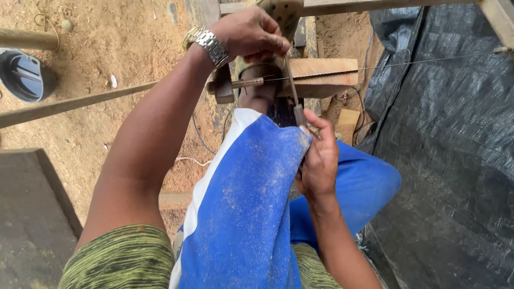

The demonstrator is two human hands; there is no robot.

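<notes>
A thin dark saw blade [293,91] runs upright across the edge of a pale wooden block [326,75]. My left hand [249,35], with a metal wristwatch, is closed over the blade's upper end, just above my foot [259,88], which presses on the wood. My right hand [319,160] grips the blade's lower end beside my raised knee in dusty blue shorts [251,203]. A pale perforated object [282,12] shows behind my left hand; what it is I cannot tell.
A black tarp [450,160] covers the right side. A taut thin wire [407,64] crosses it. Sandy ground lies to the left, with a dark bucket [24,75], a long wooden pole [64,106] and a dark slab [27,219]. Wooden beams [348,6] run overhead.
</notes>
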